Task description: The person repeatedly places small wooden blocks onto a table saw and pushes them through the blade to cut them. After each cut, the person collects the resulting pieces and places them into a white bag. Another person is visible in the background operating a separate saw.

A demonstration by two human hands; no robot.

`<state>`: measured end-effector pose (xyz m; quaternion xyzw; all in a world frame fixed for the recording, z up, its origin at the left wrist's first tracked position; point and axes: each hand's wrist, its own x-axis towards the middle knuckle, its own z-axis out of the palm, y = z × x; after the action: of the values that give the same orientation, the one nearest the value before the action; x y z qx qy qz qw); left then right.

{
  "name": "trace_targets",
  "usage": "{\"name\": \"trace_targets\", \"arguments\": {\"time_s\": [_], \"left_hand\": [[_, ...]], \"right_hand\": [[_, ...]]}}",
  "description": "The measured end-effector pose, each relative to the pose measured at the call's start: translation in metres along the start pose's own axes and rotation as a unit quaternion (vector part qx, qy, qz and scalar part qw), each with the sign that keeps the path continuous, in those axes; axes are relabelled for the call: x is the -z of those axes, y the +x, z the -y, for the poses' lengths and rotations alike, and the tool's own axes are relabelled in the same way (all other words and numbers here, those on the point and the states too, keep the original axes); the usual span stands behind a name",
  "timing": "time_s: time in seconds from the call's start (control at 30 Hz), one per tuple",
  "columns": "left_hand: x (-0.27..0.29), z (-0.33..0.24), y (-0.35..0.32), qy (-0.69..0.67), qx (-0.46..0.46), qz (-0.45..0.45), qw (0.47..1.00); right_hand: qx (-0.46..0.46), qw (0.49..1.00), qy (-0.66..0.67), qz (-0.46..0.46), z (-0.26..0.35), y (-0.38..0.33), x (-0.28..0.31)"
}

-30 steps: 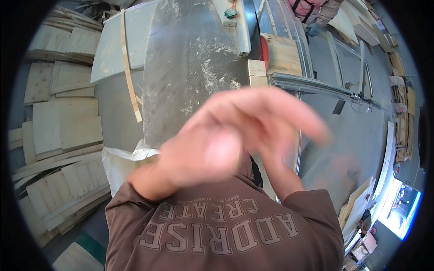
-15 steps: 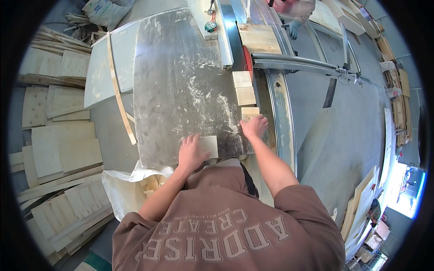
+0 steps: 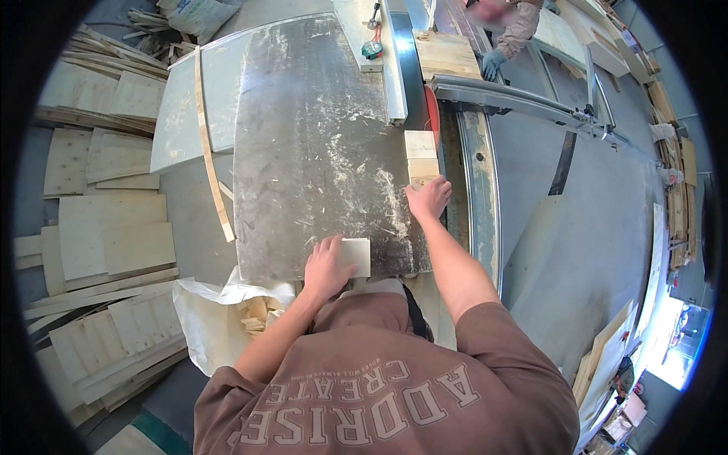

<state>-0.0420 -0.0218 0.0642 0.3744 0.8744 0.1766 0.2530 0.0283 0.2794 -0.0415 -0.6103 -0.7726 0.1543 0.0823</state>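
At the near edge of the dark saw table (image 3: 303, 167), my left hand (image 3: 327, 268) grips a pale, flat wood block (image 3: 358, 256), thumb lying across its face. My right hand (image 3: 431, 199) is closed on the near end of a short row of light wood blocks (image 3: 422, 144) along the table's right side. The block under those fingers (image 3: 423, 182) is mostly covered and meets the one in front of it. Just beyond the row is a red guard (image 3: 431, 110) beside the metal fence (image 3: 396, 98); I cannot make out the blade.
A co-worker's gloved hand (image 3: 492, 64) touches a wooden board (image 3: 447, 54) across the metal crossbar (image 3: 508, 95). A white sack (image 3: 201, 311) of offcuts stands at my left. Stacked boards (image 3: 114, 235) fill the left side. A long thin strip (image 3: 206, 144) leans across the grey side table.
My right hand has moved its block forward, closing the gap to the blocks ahead. My left hand stays on its block. The co-worker's sleeve and gloved hand have come further into view.
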Motion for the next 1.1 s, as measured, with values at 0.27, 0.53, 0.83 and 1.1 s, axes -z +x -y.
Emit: {"name": "trace_targets", "arguments": {"time_s": [0.27, 0.53, 0.83, 1.1], "left_hand": [[0.005, -0.005, 0.003, -0.014, -0.015, -0.038, 0.999], [0.006, -0.006, 0.012, -0.038, -0.019, -0.053, 0.998], [0.001, 0.005, 0.003, -0.077, 0.027, -0.054, 0.995], [-0.001, 0.007, 0.0, -0.085, 0.037, -0.038, 0.995]], "right_hand": [[0.024, 1.0, 0.008, 0.008, -0.003, -0.011, 0.034], [0.221, 0.972, 0.084, -0.017, 0.014, 0.017, 0.056], [0.242, 0.967, 0.051, -0.056, 0.048, 0.074, 0.047], [0.243, 0.97, 0.007, -0.021, 0.082, 0.146, 0.034]]}}
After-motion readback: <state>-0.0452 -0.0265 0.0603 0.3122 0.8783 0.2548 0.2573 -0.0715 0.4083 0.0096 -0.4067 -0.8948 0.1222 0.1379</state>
